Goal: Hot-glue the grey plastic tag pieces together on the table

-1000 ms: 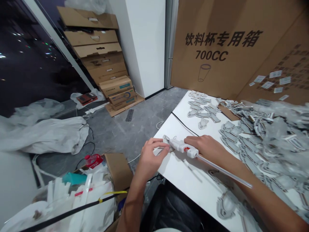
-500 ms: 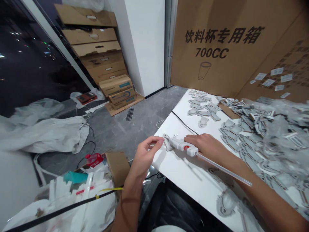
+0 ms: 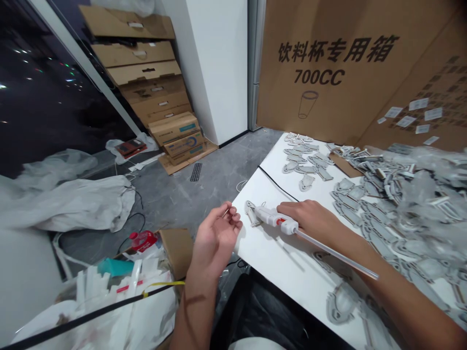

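Observation:
My right hand is wrapped round a white hot glue gun, with a clear glue stick sticking out of its back end. The gun's nozzle end lies over a small grey flat piece on the white table. At the table's left edge, my left hand is turned palm up, its fingers curled and the thumb against the fingertips. Whatever they pinch, if anything, is too small to make out. That hand is apart from the grey piece.
Many similar grey pieces cover the table's right side, with clear plastic bags among them. A large cardboard box stands behind. A black cord crosses the table. Left of the table sits a carton beside plastic waste and a red bottle.
My left hand has drawn back to the left from the small grey piece and turned palm up, its fingers curling. The right hand and glue gun have hardly moved.

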A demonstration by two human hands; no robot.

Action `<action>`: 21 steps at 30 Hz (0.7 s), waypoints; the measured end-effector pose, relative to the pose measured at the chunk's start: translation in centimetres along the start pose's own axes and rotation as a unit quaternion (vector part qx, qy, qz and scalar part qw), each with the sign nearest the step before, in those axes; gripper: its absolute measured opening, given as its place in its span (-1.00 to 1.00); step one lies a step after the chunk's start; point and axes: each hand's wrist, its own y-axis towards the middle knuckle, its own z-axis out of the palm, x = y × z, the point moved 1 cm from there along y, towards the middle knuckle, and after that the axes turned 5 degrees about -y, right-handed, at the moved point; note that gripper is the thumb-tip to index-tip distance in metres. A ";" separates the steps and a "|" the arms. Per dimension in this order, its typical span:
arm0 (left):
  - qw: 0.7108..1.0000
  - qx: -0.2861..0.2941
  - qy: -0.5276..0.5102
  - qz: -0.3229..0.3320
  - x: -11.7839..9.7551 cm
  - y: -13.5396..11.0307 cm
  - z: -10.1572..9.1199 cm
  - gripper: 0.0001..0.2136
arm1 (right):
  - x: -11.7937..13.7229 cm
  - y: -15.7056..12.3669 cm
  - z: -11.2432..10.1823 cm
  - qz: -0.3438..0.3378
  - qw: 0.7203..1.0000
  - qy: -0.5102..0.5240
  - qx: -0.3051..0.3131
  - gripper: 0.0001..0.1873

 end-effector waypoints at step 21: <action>0.621 0.064 0.678 0.389 3.1 -0.5 -1.5 -0.87 | -0.1 0.1 -0.1 -0.010 1.000 0.011 0.005 -0.84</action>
